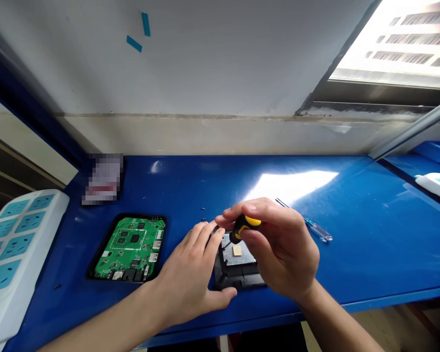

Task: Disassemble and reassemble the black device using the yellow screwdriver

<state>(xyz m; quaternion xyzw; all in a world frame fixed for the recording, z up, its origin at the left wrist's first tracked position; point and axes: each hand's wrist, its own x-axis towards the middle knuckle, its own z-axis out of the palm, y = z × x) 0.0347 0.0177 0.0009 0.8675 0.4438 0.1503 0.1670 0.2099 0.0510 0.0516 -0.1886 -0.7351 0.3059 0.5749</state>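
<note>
My right hand (286,249) is closed round a short black-and-yellow screwdriver (238,229). The screwdriver points down and left, its tip at the upper-left corner of a silver metal plate (242,258), which bears a small cream-coloured square pad (237,251). Under the plate is a black plastic cover (238,281), partly hidden by both hands. My left hand (190,269) grips the cover's left side, fingers at the far edge and thumb at the near edge. To the left lies a black case holding a green circuit board (130,247).
Small screws (204,219) lie beyond my left hand. A clear-handled screwdriver (318,230) rests at right. A white power strip (25,244) stands at far left, near a blurred-out flat object (103,179). A wall (205,137) borders the blue table (370,234) at the back.
</note>
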